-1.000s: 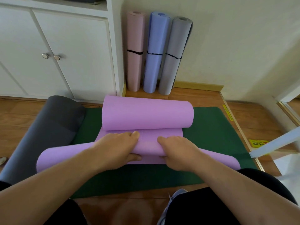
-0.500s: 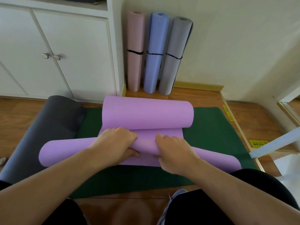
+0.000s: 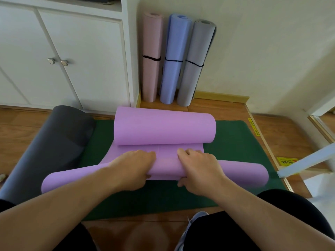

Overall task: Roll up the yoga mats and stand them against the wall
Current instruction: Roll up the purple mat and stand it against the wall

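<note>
Single head view, close, facing forward-down toward wall (image 3: 253,51).

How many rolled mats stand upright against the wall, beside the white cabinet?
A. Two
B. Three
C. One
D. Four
B. Three rolled mats stand side by side in the corner: a pink mat, a blue mat and a grey mat, each bound with a black band, while the purple mat lies on the floor under both hands.

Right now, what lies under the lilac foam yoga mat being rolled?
A dark green flat mat lies under the lilac yoga mat, over wooden floor. The green mat's middle is covered.
</note>
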`<state>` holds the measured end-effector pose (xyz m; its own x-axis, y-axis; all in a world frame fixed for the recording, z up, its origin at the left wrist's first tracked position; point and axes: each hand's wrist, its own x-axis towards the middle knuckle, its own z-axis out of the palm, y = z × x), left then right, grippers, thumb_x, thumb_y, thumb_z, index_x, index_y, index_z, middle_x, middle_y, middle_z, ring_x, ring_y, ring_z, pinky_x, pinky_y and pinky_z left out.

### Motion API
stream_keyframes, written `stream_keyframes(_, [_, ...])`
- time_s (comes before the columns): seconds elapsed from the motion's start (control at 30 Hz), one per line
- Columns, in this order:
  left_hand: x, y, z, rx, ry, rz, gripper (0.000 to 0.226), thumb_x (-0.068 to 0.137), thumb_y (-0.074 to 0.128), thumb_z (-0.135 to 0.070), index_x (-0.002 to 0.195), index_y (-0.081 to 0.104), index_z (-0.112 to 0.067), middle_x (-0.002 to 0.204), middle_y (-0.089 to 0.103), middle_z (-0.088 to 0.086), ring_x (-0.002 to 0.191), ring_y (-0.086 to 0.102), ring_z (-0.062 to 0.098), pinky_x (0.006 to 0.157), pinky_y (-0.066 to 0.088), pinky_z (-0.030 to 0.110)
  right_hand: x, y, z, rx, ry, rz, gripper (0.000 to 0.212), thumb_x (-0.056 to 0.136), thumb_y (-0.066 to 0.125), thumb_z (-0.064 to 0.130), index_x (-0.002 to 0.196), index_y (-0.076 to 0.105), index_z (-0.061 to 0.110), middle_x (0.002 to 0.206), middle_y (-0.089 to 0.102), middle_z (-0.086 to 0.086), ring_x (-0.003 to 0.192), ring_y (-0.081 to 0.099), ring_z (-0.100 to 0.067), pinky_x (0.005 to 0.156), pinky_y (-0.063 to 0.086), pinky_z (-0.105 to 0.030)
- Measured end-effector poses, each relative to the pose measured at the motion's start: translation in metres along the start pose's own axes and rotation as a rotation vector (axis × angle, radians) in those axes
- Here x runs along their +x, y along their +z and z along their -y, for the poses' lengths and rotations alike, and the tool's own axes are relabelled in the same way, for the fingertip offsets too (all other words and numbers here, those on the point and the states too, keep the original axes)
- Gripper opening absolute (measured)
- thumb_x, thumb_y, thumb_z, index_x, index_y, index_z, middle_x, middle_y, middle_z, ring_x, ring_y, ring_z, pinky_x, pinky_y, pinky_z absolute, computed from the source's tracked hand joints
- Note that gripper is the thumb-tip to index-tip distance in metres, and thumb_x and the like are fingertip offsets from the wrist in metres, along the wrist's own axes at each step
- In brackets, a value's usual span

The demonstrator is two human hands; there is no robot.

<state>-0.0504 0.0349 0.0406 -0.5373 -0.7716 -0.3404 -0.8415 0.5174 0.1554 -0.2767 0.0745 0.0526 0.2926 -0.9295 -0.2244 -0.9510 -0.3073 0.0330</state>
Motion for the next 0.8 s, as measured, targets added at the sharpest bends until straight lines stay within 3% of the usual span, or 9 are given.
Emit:
stream_keyframes(0.17, [-0.005,-0.007,0.003,-0.015,0.024,0.020,0.033,0.092,0.067,-0.053,0.099,0.043,-0.032,0.111,0.061,-0.003,0.101,0.060,0.022,0.090,0.052,0.042,0.005,0.006,-0.003,0.042,-0.048,0.071,0.037,0.089,0.070,0.023,0.102,0.035,0.022,0.098,0.059,-0.005,0.087,0.061,-0.034,0.066,0.043,-0.040])
stream_keyframes(0.27, [-0.009,-0.003,-0.007,0.081,-0.010,-0.084,0.041,0.090,0.068,-0.055,0.112,0.044,-0.030,0.117,0.060,-0.006,0.109,0.062,0.022,0.084,0.051,0.037,0.008,0.005,-0.008,0.099,-0.044,0.108,0.031,0.086,0.066,0.015,0.098,0.039,0.022,0.088,0.050,-0.002,0.081,0.053,-0.031,0.067,0.043,-0.040])
stream_keyframes(0.33, [-0.009,0.002,-0.014,0.165,-0.046,-0.137,0.045,0.090,0.070,-0.050,0.118,0.043,-0.026,0.121,0.061,-0.004,0.113,0.062,0.023,0.077,0.043,0.035,0.009,0.006,-0.009,0.132,-0.023,0.122,0.029,0.087,0.067,0.016,0.096,0.040,0.023,0.088,0.050,-0.002,0.083,0.055,-0.032,0.069,0.049,-0.043])
stream_keyframes(0.43, [-0.006,0.008,-0.013,0.124,-0.066,-0.112,0.033,0.093,0.067,-0.035,0.106,0.037,-0.027,0.120,0.063,0.000,0.111,0.063,0.027,0.082,0.048,0.038,0.008,0.006,-0.006,0.090,-0.033,0.089,0.031,0.090,0.071,0.028,0.100,0.041,0.023,0.094,0.055,-0.005,0.088,0.058,-0.035,0.074,0.053,-0.045])
stream_keyframes(0.5, [-0.004,0.006,-0.006,0.063,-0.072,-0.053,0.029,0.091,0.064,-0.030,0.099,0.037,-0.028,0.114,0.064,0.001,0.104,0.065,0.028,0.083,0.053,0.040,0.004,0.004,-0.001,0.016,-0.047,0.010,0.037,0.092,0.072,0.035,0.111,0.043,0.021,0.103,0.061,-0.005,0.094,0.062,-0.035,0.072,0.048,-0.041])
stream_keyframes(0.6, [-0.003,-0.005,0.000,-0.014,-0.055,0.021,0.021,0.087,0.068,-0.037,0.093,0.048,-0.032,0.103,0.064,-0.003,0.094,0.063,0.022,0.085,0.056,0.041,-0.001,0.006,0.008,-0.077,-0.071,-0.091,0.049,0.091,0.076,0.034,0.123,0.042,0.019,0.111,0.064,-0.004,0.100,0.064,-0.034,0.072,0.037,-0.039])
stream_keyframes(0.7, [-0.004,-0.010,0.002,0.002,-0.012,0.012,0.023,0.086,0.069,-0.047,0.092,0.051,-0.035,0.100,0.064,-0.007,0.090,0.062,0.018,0.082,0.056,0.038,-0.001,0.010,0.009,-0.028,-0.065,-0.057,0.043,0.088,0.072,0.021,0.108,0.035,0.019,0.099,0.061,-0.005,0.086,0.061,-0.034,0.067,0.039,-0.039])
stream_keyframes(0.8, [-0.008,-0.011,-0.004,0.075,-0.009,-0.122,0.024,0.088,0.064,-0.048,0.101,0.048,-0.035,0.108,0.063,-0.008,0.099,0.063,0.019,0.077,0.051,0.036,0.004,0.007,0.000,0.060,-0.065,0.008,0.037,0.082,0.067,0.015,0.101,0.035,0.020,0.084,0.047,-0.001,0.075,0.050,-0.032,0.065,0.047,-0.041])
